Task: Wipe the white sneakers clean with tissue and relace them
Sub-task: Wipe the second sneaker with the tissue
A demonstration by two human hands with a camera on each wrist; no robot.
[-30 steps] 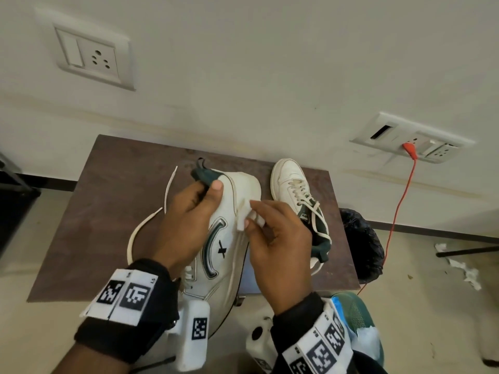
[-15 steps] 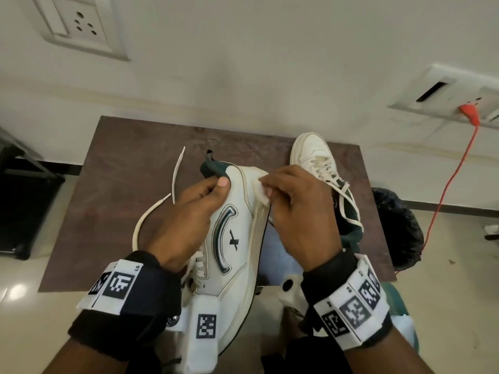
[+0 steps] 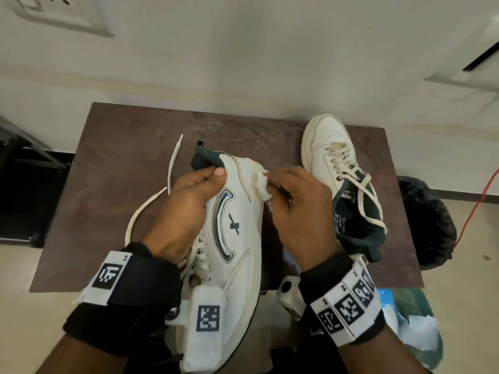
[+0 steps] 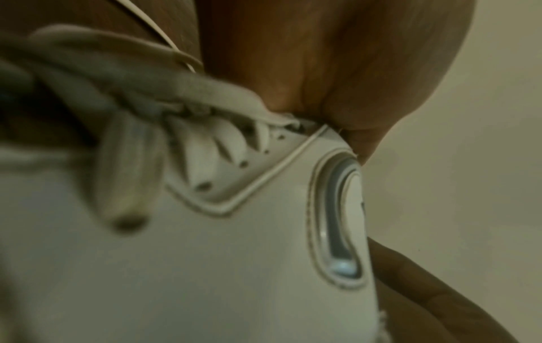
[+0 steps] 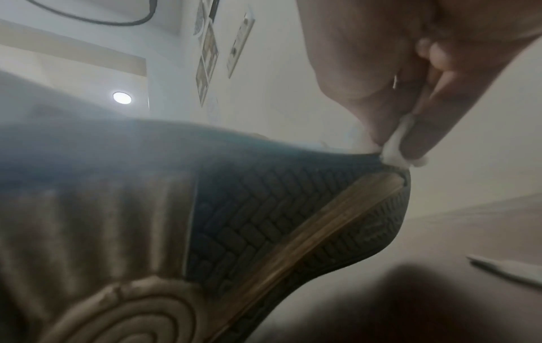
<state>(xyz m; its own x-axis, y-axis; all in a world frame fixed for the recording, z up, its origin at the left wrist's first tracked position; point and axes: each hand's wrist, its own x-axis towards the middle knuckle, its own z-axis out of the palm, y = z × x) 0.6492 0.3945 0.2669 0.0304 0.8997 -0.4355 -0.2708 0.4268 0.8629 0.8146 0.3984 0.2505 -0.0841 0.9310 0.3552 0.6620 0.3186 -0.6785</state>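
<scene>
Sneaker (image 3: 237,238) held on its side above the counter (image 3: 113,168), centre of frame.
Left hand (image 3: 183,211) fingers clamped on its collar; right hand (image 3: 299,211) fingers pinching tissue (image 3: 263,186) against the heel edge; second sneaker (image 3: 334,163) on counter, upper right; loose lace (image 3: 140,211) at left.

White sneaker (image 3: 237,238) with dark green collar, held on its side above the table's near edge, heel toward twelve o'clock; tissue (image 3: 263,186), crumpled, pressed against its heel sole edge; second sneaker (image 3: 332,163), laced, at two o'clock, toe pointing away.
</scene>
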